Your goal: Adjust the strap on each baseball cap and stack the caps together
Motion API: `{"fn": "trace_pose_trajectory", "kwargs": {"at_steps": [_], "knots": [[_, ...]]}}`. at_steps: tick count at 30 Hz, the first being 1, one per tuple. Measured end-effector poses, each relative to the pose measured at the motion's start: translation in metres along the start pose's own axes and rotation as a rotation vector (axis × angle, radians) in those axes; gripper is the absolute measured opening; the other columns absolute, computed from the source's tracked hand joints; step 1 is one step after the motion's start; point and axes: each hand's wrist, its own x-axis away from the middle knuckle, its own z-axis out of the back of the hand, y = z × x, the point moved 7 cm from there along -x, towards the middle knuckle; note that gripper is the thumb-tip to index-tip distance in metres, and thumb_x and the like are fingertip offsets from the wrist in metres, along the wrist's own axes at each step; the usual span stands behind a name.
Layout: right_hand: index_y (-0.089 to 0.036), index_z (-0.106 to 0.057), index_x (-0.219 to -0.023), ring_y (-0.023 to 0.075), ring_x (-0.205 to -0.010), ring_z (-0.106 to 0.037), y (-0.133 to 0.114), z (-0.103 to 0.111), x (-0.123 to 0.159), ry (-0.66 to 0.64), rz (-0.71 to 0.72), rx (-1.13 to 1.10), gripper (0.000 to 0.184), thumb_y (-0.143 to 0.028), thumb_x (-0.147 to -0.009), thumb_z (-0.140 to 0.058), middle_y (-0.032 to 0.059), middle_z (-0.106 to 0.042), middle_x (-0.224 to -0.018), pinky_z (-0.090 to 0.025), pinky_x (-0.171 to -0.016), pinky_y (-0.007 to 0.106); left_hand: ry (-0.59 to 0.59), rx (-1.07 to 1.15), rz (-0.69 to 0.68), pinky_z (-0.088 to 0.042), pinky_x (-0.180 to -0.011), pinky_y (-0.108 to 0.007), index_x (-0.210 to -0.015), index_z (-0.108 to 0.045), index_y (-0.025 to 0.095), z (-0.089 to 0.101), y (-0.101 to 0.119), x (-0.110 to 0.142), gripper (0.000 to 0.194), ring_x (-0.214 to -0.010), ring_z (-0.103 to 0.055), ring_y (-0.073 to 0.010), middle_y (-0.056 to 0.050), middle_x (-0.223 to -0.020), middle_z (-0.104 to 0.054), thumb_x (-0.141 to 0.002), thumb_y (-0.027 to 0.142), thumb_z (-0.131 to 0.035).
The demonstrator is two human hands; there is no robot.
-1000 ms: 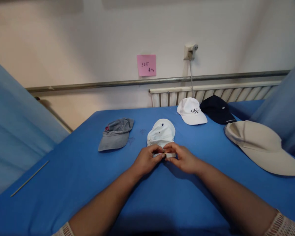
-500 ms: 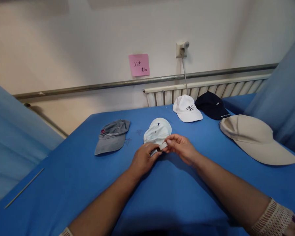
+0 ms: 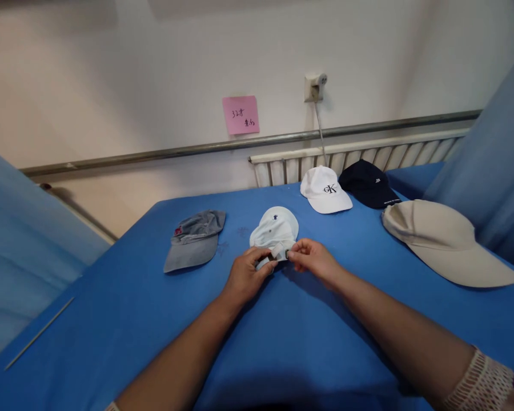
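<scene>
A pale mint baseball cap [image 3: 276, 227] with a small dark emblem lies on the blue-covered table, its back strap toward me. My left hand [image 3: 249, 274] pinches the cap's strap [image 3: 277, 250] at the near left, thumb and fingers closed on it. On the near right, my right hand [image 3: 314, 258] has its fingertips closed at the strap's other side, where a small dark buckle-like piece shows. The fingers hide part of the fastening. A grey cap [image 3: 195, 240] with a red mark rests to the left.
Behind on the right lie a white cap [image 3: 326, 189], a navy cap [image 3: 369, 184] and a large beige cap [image 3: 443, 242]. A thin stick [image 3: 39, 333] lies at the left edge. Metal rail [image 3: 175, 152], radiator [image 3: 278, 170] and blue curtains [image 3: 21, 240] border the table [image 3: 154, 319].
My right hand has shifted slightly right, off the pale strap end, to the dark buckle-like piece. The strap's loose end now stands free between the hands. My left hand still pinches the strap.
</scene>
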Motion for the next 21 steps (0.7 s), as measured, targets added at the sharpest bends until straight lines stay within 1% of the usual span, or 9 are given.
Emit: {"fn": "trace_pose_trajectory", "kwargs": {"at_steps": [2,3,5,7,10,13,17,21], "knots": [[-0.020,-0.057,-0.079,0.0106,-0.056,-0.054,-0.007,-0.009,0.003,-0.040,0.157,0.049,0.031,-0.039,-0.066,-0.078,-0.0035,-0.060,-0.066,-0.045,-0.055,0.025,-0.022,-0.042,-0.047,-0.048,-0.085,-0.033,-0.099,-0.070,0.022,-0.004,0.007,0.002,0.024,-0.090,-0.062,-0.0202,-0.005,-0.095,-0.070,-0.083,0.038,-0.063],[-0.020,-0.057,-0.079,0.0109,-0.058,-0.054,-0.007,-0.012,0.004,-0.046,0.203,0.071,0.030,-0.040,-0.067,-0.077,-0.0038,-0.060,-0.067,-0.045,-0.057,0.025,-0.035,-0.067,-0.073,-0.047,-0.085,-0.033,-0.099,-0.070,0.022,-0.006,0.011,0.003,0.023,-0.092,-0.062,-0.0202,-0.005,-0.096,-0.070,-0.085,0.038,-0.062],[-0.021,-0.057,-0.077,0.0112,-0.059,-0.053,-0.006,-0.012,0.005,-0.026,0.245,0.116,0.026,-0.042,-0.072,-0.072,-0.0038,-0.059,-0.066,-0.043,-0.058,0.025,-0.048,-0.114,-0.115,-0.046,-0.087,-0.033,-0.101,-0.069,0.023,-0.009,0.018,0.005,0.022,-0.094,-0.062,-0.0205,-0.005,-0.098,-0.070,-0.086,0.038,-0.061],[-0.021,-0.057,-0.074,0.0115,-0.058,-0.052,-0.007,-0.008,0.005,0.019,0.258,0.138,0.024,-0.042,-0.075,-0.068,-0.0037,-0.057,-0.063,-0.042,-0.057,0.025,-0.044,-0.146,-0.126,-0.045,-0.087,-0.034,-0.101,-0.068,0.022,-0.009,0.021,0.006,0.022,-0.094,-0.062,-0.0210,-0.006,-0.099,-0.070,-0.086,0.037,-0.061],[-0.021,-0.056,-0.069,0.0124,-0.057,-0.052,-0.011,0.000,0.005,0.081,0.241,0.126,0.024,-0.041,-0.073,-0.069,-0.0032,-0.056,-0.059,-0.042,-0.056,0.026,-0.023,-0.164,-0.112,-0.045,-0.085,-0.034,-0.099,-0.068,0.022,-0.007,0.021,0.006,0.021,-0.092,-0.061,-0.0215,-0.006,-0.096,-0.070,-0.084,0.035,-0.064],[-0.021,-0.054,-0.064,0.0127,-0.055,-0.052,-0.014,0.003,0.006,0.109,0.179,0.114,0.025,-0.039,-0.070,-0.069,-0.0025,-0.057,-0.056,-0.041,-0.053,0.025,-0.027,-0.155,-0.105,-0.045,-0.084,-0.034,-0.098,-0.068,0.022,-0.006,0.021,0.006,0.021,-0.091,-0.061,-0.0213,-0.005,-0.095,-0.070,-0.083,0.035,-0.065],[-0.020,-0.052,-0.060,0.0114,-0.051,-0.050,-0.012,0.005,0.007,0.156,0.121,0.051,0.026,-0.038,-0.068,-0.069,-0.0020,-0.058,-0.053,-0.040,-0.052,0.025,-0.021,-0.139,-0.110,-0.045,-0.085,-0.033,-0.101,-0.068,0.022,-0.006,0.019,0.007,0.022,-0.093,-0.062,-0.0208,-0.005,-0.097,-0.070,-0.083,0.035,-0.065],[-0.020,-0.052,-0.058,0.0106,-0.050,-0.050,-0.007,0.005,0.006,0.172,0.093,0.006,0.028,-0.038,-0.066,-0.072,-0.0022,-0.057,-0.053,-0.040,-0.051,0.023,-0.022,-0.138,-0.111,-0.045,-0.086,-0.033,-0.103,-0.068,0.022,-0.007,0.017,0.008,0.024,-0.094,-0.062,-0.0206,-0.005,-0.099,-0.071,-0.084,0.037,-0.064]]}}
